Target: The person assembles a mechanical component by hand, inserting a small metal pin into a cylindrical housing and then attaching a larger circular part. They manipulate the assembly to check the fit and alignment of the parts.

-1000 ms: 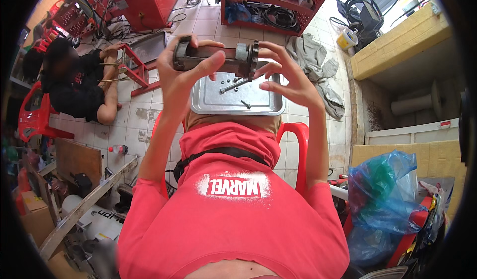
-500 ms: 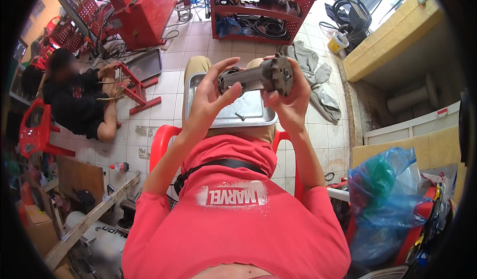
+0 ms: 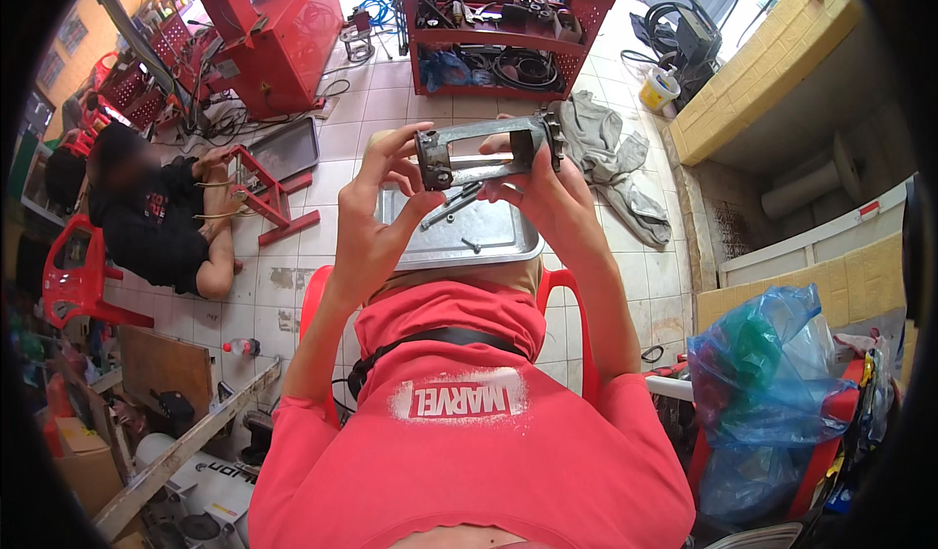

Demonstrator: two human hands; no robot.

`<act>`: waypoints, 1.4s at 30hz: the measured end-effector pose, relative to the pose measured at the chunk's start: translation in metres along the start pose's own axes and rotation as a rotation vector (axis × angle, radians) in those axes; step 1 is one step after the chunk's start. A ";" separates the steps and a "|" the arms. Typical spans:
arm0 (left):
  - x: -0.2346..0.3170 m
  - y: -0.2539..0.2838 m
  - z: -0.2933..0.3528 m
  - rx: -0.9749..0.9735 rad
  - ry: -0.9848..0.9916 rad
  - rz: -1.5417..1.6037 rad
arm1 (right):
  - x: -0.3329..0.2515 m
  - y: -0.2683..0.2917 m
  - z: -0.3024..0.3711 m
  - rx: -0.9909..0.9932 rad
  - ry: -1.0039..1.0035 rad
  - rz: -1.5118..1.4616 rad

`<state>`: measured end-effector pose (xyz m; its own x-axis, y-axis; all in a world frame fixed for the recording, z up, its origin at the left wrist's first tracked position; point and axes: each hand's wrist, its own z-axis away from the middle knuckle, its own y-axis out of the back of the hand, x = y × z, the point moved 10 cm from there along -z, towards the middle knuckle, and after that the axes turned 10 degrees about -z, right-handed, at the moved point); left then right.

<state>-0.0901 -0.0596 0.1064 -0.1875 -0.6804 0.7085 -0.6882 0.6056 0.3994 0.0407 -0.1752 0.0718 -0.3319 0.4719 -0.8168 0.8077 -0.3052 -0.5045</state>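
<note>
In front of me, above my lap, I hold a hollow greyish metal housing (image 3: 481, 172) level, with long cut-out windows and a toothed end on the right. My left hand (image 3: 373, 197) grips its left end, thumb below and fingers curled behind. The toothed end rests in my right hand (image 3: 557, 197), whose fingertips show through the window and under the part. Beneath them lies a silvery metal tray (image 3: 410, 256) on my lap. It holds dark metal rods (image 3: 451, 206) and a small bolt (image 3: 471, 247).
A red shelf cart (image 3: 489, 56) with tools stands ahead, beside a large red machine (image 3: 269, 56). At left a person in black (image 3: 156, 207) sits holding a red metal frame (image 3: 264, 197). Grey cloth (image 3: 611, 163) lies on the tiles; a blue plastic bag (image 3: 762, 383) is at right.
The housing has been turned and lowered slightly, so its windows now face me and the toothed end shows edge-on. Both hands moved with it. More of the tray's rods show.
</note>
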 end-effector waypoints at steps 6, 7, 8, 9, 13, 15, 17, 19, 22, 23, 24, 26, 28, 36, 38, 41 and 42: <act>-0.019 -0.006 0.004 -0.060 0.096 0.187 | -0.011 -0.014 0.001 -0.090 0.024 0.089; -0.021 -0.007 0.004 -0.049 0.107 0.219 | -0.012 -0.013 0.001 -0.087 0.043 0.079; -0.021 -0.008 0.005 -0.039 0.118 0.251 | -0.013 -0.012 0.001 -0.084 0.061 0.069; -0.021 -0.009 0.005 -0.031 0.128 0.283 | -0.014 -0.012 0.000 -0.070 0.075 0.062; -0.005 -0.007 0.005 0.001 0.028 0.137 | -0.022 -0.014 0.001 -0.079 0.133 0.006; -0.004 -0.008 0.004 -0.022 0.008 0.105 | -0.025 -0.011 0.003 -0.083 0.177 -0.036; -0.004 -0.013 0.002 -0.130 -0.012 -0.234 | -0.027 -0.006 0.007 -0.056 0.238 -0.076; 0.001 -0.014 0.001 -0.137 -0.095 -0.456 | -0.040 -0.006 0.014 0.030 0.407 0.182; 0.016 -0.014 -0.001 -0.037 -0.250 -0.526 | -0.063 -0.019 0.026 0.032 0.670 0.633; 0.020 -0.011 -0.002 -0.023 -0.251 -0.501 | -0.067 -0.027 0.031 0.010 0.757 0.795; 0.024 -0.010 -0.001 -0.011 -0.249 -0.473 | -0.070 -0.027 0.033 0.066 0.745 0.834; 0.029 -0.006 -0.001 0.011 -0.311 -0.464 | -0.070 -0.028 0.036 0.070 0.750 0.933; 0.033 -0.001 -0.001 0.010 -0.337 -0.436 | -0.071 -0.030 0.036 0.095 0.749 1.004; 0.054 -0.004 0.004 -0.036 -0.245 -0.329 | -0.062 -0.032 0.028 0.099 0.710 0.925; 0.059 -0.004 0.006 0.004 -0.305 -0.335 | -0.056 -0.034 0.027 0.082 0.685 0.920; 0.053 -0.002 0.012 0.072 -0.303 -0.324 | -0.043 -0.037 0.026 0.037 0.664 0.921; 0.052 -0.002 0.013 0.087 -0.294 -0.321 | -0.042 -0.037 0.026 0.033 0.659 0.920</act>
<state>-0.1078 -0.1012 0.1348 -0.1376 -0.9242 0.3562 -0.7981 0.3165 0.5128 0.0114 -0.2050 0.1173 0.7110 0.3977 -0.5800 0.5961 -0.7784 0.1969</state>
